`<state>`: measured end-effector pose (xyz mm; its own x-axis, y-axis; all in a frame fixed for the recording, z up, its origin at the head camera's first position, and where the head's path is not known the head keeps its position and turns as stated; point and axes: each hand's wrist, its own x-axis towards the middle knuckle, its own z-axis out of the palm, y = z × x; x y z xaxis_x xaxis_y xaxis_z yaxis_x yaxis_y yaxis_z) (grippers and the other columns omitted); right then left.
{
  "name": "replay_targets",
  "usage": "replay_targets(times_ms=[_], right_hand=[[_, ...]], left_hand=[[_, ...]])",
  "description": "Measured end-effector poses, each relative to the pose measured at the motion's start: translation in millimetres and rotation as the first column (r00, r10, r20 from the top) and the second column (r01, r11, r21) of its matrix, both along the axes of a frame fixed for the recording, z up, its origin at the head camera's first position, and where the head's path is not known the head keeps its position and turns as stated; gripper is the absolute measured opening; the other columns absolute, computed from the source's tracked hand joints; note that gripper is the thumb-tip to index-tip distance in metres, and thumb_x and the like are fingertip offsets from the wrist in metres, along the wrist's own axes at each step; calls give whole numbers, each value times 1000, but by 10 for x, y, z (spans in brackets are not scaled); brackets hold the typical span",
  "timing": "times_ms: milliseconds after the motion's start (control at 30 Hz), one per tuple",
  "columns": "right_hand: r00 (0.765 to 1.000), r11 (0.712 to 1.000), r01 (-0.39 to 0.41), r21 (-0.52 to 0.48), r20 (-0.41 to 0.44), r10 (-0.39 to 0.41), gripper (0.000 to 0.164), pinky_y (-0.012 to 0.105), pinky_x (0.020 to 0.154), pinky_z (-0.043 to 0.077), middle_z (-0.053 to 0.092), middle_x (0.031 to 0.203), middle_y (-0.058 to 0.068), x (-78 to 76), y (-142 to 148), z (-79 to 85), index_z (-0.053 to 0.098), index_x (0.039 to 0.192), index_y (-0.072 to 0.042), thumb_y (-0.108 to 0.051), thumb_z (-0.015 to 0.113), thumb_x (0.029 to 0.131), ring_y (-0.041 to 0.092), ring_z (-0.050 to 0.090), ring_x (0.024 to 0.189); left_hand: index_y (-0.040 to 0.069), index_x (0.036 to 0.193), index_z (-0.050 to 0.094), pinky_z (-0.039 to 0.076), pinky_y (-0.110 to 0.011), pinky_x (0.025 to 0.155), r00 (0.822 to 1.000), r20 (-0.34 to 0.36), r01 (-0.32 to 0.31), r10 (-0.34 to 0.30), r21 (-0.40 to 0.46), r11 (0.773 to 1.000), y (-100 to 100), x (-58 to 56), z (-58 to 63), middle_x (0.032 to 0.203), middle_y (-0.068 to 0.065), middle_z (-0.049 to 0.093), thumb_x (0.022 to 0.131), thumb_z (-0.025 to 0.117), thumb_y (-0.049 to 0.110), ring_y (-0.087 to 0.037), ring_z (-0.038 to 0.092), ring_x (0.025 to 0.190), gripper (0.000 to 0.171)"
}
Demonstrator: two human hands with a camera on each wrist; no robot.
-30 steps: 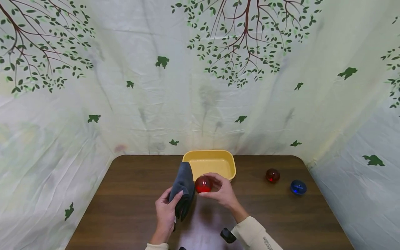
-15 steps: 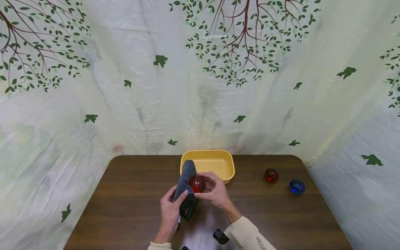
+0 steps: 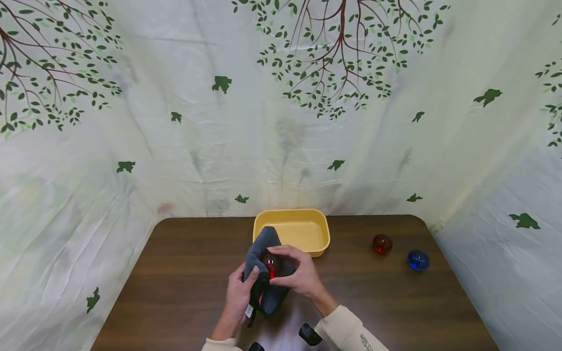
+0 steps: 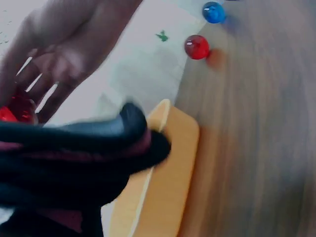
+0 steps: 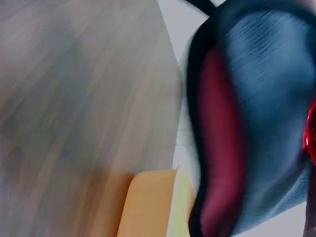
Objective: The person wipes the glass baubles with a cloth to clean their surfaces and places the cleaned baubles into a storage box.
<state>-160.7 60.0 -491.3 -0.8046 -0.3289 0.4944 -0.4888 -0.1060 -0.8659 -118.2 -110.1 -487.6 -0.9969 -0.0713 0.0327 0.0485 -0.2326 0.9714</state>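
Observation:
My left hand [image 3: 238,295] holds a grey-blue padded oven mitt [image 3: 260,249] with black edging, thumb on its near side. A dark red lining and a small white tag [image 3: 249,311] show on the mitt. My right hand [image 3: 304,274] grips a clear red ball [image 3: 270,263] between thumb and fingers. The ball sits against the mitt, within its fold; whether it is inside an opening I cannot tell. The left wrist view shows part of the red ball [image 4: 19,109] behind the mitt [image 4: 74,148]. In the right wrist view the blurred mitt [image 5: 269,103] partly covers the ball.
Behind the hands, a yellow plastic tub [image 3: 303,233] stands at the table's [image 3: 189,273] far edge. Another clear red ball [image 3: 382,244] and a clear blue ball [image 3: 418,261] lie on the right side. A leaf-printed curtain [image 3: 281,146] hangs around the table.
My right hand has brought the red ball leftward against the mitt. The mitt has been turned, and its lower part now shows to the right beneath the ball.

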Motion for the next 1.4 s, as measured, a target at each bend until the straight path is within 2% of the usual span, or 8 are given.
replay_targets(times_ms=[100, 333, 400, 600, 833, 1067, 1200, 1400], right_hand=[[999, 997, 12, 74, -39, -9, 59, 30, 105, 40, 64, 124, 11, 21, -9, 58, 66, 120, -3, 3, 87, 64, 19, 57, 118], [979, 989, 54, 140, -202, -25, 55, 36, 96, 49, 63, 117, 24, 96, 19, 260, 64, 114, 9, 9, 85, 63, 33, 60, 111], [982, 984, 69, 167, -184, -38, 56, 34, 93, 51, 66, 114, 21, 76, 26, 232, 66, 114, 6, 5, 87, 62, 28, 62, 108], [990, 982, 31, 186, 133, -56, 55, 31, 85, 54, 69, 108, 11, -6, 31, 85, 68, 119, -4, -8, 88, 68, 19, 66, 97], [889, 999, -10, 41, 458, -10, 47, 37, 81, 56, 66, 114, 23, 5, 24, 71, 64, 120, 7, -18, 77, 83, 29, 68, 97], [808, 999, -2, -52, 589, 32, 39, 37, 72, 58, 72, 90, 15, 33, -1, 121, 65, 107, 17, -19, 63, 94, 19, 71, 77], [816, 998, 12, -68, 577, 30, 38, 35, 76, 57, 71, 98, 18, 57, 1, 120, 64, 113, 14, -18, 65, 93, 19, 71, 84], [899, 994, -22, -103, 432, 64, 51, 33, 90, 51, 58, 125, 27, 69, 28, 65, 55, 130, 9, -5, 73, 84, 28, 61, 112]], left_hand=[[-19, 119, 52, 56, -23, 76, 1000, 1, 1, -1, -40, 999, -24, -7, 45, 90, 4, 68, 97, 58, 9, -10, 66, 81, 37], [-15, 124, 54, 56, -26, 76, 1000, 4, -10, 11, -95, 995, 2, -19, 67, 99, -9, 68, 95, 60, 6, -12, 67, 83, 37], [-15, 124, 54, 56, -25, 76, 1000, 6, -13, 14, -102, 995, 3, -12, 50, 99, -10, 68, 95, 59, 6, -11, 67, 83, 36], [-18, 120, 54, 55, -22, 76, 998, -59, -17, 11, -107, 994, 5, 3, -8, 93, 4, 68, 93, 60, 0, -9, 65, 83, 33], [-14, 128, 51, 51, -19, 84, 972, -231, -6, -36, -180, 984, -15, -28, -71, 111, 11, 68, 84, 67, -7, -5, 64, 98, 48], [-4, 132, 54, 40, -14, 97, 927, -366, -38, -78, -302, 953, -29, -97, -96, 136, -15, 53, 74, 74, -11, -3, 53, 120, 62], [-2, 131, 56, 43, -14, 94, 953, -302, -74, -20, -294, 953, 5, -90, -74, 132, -19, 55, 76, 74, -8, -1, 56, 114, 58], [-11, 129, 54, 51, -19, 84, 988, -129, -98, 80, -144, 985, 93, -32, -19, 118, -17, 65, 83, 70, -6, -5, 64, 98, 50]])
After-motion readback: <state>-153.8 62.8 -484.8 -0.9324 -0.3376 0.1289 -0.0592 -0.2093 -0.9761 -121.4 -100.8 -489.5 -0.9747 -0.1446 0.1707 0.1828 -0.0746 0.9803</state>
